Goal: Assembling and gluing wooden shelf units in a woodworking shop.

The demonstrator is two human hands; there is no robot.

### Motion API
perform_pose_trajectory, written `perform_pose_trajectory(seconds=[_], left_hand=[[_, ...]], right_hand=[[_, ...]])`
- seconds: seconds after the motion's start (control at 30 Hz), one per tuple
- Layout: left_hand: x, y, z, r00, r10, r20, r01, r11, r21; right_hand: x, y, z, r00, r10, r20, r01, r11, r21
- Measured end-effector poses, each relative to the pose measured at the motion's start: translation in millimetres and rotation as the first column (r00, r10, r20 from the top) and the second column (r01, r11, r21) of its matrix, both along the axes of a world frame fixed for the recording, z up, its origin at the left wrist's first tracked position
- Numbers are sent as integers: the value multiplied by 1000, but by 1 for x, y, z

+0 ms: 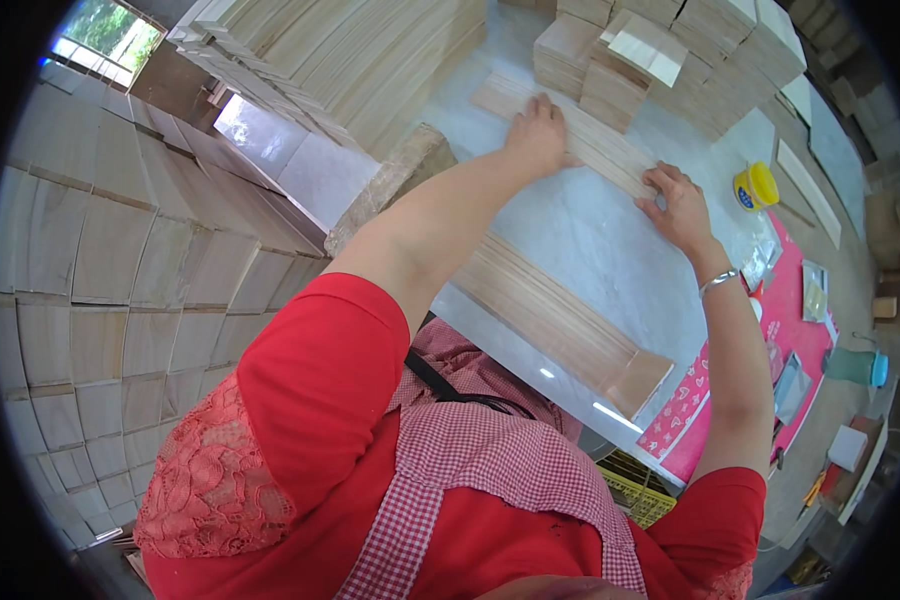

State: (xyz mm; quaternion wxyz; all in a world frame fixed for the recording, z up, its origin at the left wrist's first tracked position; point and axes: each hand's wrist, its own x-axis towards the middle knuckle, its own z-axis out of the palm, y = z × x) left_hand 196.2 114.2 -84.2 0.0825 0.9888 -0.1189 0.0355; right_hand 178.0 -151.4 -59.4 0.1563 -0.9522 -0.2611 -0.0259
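Observation:
A row of thin, pale wooden slats lies slantwise across the far part of the glossy grey-white table. My left hand grips it left of its middle, with the thumb on the near side and the fingers over the far edge. Round its right end is my right hand, fingers bent and the thumb towards me; a silver bracelet circles that wrist. Closer to my body, a second long stack of thin slats rests along the table's near edge. My palms hide parts of the slats being held.
Tall stacks of wooden boards stand at left, with more wooden blocks at the far side. On the right are a yellow tub, a pink patterned sheet and a teal-lidded jar. A yellow crate sits below the table.

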Motion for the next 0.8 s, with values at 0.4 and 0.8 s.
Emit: perform_pose_trajectory(seconds=[0.4, 0.8], left_hand=[[69, 52, 40, 880, -35, -473, 200, 932, 303], [100, 119, 57, 866, -208, -454, 303, 942, 146]], right_hand=[[0, -2, 2, 1000, 3, -5, -3, 1000, 12], [2, -4, -2, 1000, -12, -19, 13, 999, 46]])
